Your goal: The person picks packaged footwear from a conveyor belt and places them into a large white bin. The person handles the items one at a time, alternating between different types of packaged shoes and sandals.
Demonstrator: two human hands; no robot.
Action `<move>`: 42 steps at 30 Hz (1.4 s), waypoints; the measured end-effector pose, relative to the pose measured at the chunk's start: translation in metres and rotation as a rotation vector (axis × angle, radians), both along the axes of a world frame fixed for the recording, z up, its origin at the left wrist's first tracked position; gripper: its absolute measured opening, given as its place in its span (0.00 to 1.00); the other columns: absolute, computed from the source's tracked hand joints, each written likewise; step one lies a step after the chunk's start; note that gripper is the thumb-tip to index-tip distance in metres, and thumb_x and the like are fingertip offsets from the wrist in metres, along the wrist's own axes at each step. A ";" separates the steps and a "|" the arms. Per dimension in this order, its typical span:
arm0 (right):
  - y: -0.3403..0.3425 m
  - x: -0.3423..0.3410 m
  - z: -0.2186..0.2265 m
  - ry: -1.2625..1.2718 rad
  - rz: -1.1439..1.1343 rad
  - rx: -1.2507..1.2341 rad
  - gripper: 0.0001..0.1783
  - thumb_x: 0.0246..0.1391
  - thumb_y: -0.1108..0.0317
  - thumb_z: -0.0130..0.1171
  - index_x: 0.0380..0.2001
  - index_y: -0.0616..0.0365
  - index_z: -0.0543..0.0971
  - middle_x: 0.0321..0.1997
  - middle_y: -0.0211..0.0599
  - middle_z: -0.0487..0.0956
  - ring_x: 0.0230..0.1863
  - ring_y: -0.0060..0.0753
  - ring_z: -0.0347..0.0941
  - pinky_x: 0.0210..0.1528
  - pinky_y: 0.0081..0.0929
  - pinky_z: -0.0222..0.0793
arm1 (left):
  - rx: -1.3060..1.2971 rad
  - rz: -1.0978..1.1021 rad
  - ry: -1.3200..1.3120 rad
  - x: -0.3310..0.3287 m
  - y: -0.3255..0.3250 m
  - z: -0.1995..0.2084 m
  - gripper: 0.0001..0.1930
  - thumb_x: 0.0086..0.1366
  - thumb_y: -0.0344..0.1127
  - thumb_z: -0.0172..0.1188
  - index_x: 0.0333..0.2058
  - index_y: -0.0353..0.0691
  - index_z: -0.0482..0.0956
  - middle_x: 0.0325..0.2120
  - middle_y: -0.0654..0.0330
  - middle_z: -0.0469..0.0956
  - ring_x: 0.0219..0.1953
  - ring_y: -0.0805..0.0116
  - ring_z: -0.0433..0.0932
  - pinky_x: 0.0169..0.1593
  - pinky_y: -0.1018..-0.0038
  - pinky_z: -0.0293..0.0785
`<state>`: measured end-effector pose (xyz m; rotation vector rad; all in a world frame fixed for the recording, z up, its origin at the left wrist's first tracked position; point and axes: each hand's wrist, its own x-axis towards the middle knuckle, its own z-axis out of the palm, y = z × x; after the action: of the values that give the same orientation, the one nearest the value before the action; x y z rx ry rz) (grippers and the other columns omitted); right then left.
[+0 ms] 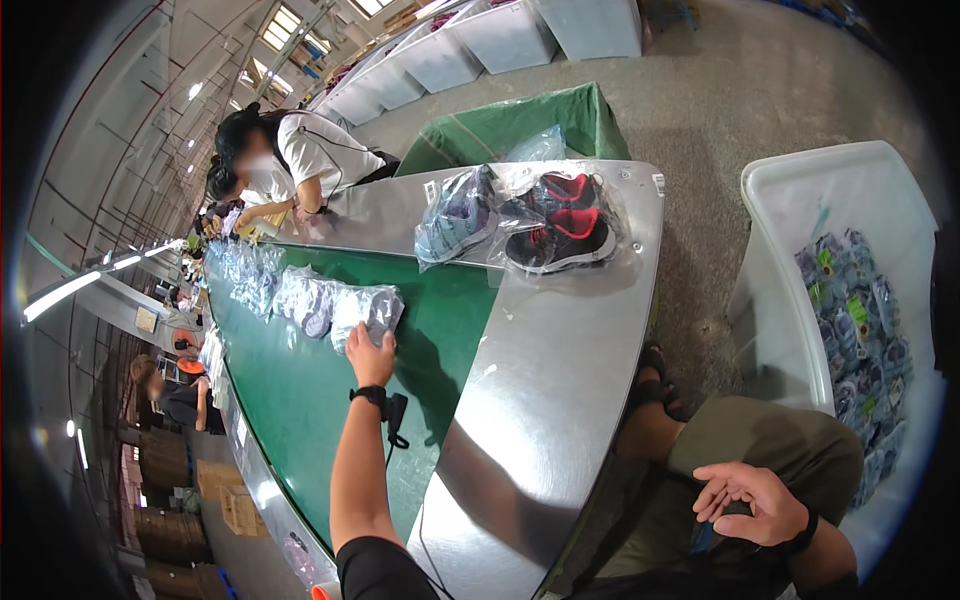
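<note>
My left hand reaches over the green conveyor belt and rests on a pair of pale lilac shoes in a clear bag, the nearest in a row of bagged shoes on the belt. A black band sits on that wrist, with a small black device hanging below it. My right hand lies on my lap with fingers apart, holding nothing. On the steel table end lie a bagged blue-grey pair and a bagged black-and-red pair.
A steel table wraps around the belt's end. A white bin of bagged shoes stands at my right. A green-lined container sits behind the table. A person in a white shirt leans over the far side; others work at the left.
</note>
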<state>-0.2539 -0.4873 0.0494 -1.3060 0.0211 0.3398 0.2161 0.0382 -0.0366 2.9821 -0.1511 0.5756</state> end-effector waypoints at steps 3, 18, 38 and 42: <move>0.001 0.000 0.001 -0.012 0.019 -0.021 0.35 0.56 0.72 0.68 0.66 0.64 0.67 0.46 0.44 0.82 0.44 0.30 0.81 0.49 0.28 0.79 | -0.063 -0.086 0.020 -0.050 -0.013 0.001 0.37 0.69 0.53 0.57 0.66 0.27 0.63 0.65 0.36 0.61 0.68 0.39 0.57 0.72 0.52 0.50; 0.003 -0.010 0.000 -0.104 -0.009 -0.035 0.35 0.55 0.68 0.67 0.64 0.65 0.68 0.43 0.41 0.81 0.41 0.26 0.79 0.46 0.24 0.77 | -2.167 0.235 0.484 -0.192 0.005 0.037 0.50 0.61 0.78 0.50 0.70 0.46 0.60 0.64 0.49 0.68 0.63 0.42 0.68 0.65 0.42 0.65; 0.010 -0.007 -0.003 -0.105 -0.079 -0.147 0.32 0.60 0.66 0.65 0.65 0.65 0.68 0.46 0.43 0.81 0.43 0.28 0.79 0.47 0.25 0.76 | -1.958 -0.200 0.579 -0.261 -0.113 0.085 0.30 0.67 0.57 0.58 0.60 0.44 0.72 0.54 0.58 0.78 0.54 0.58 0.78 0.56 0.62 0.75; 0.011 -0.009 -0.009 -0.035 -0.060 -0.008 0.40 0.63 0.64 0.63 0.72 0.63 0.57 0.60 0.48 0.74 0.56 0.33 0.75 0.55 0.29 0.75 | -1.840 -0.418 0.831 -0.322 -0.183 0.073 0.34 0.65 0.57 0.64 0.60 0.37 0.71 0.52 0.57 0.80 0.50 0.59 0.81 0.54 0.60 0.79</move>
<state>-0.2626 -0.4759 0.0403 -1.3167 0.0321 0.2657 -0.1063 -0.1449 0.0360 1.1082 -0.0718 -0.4506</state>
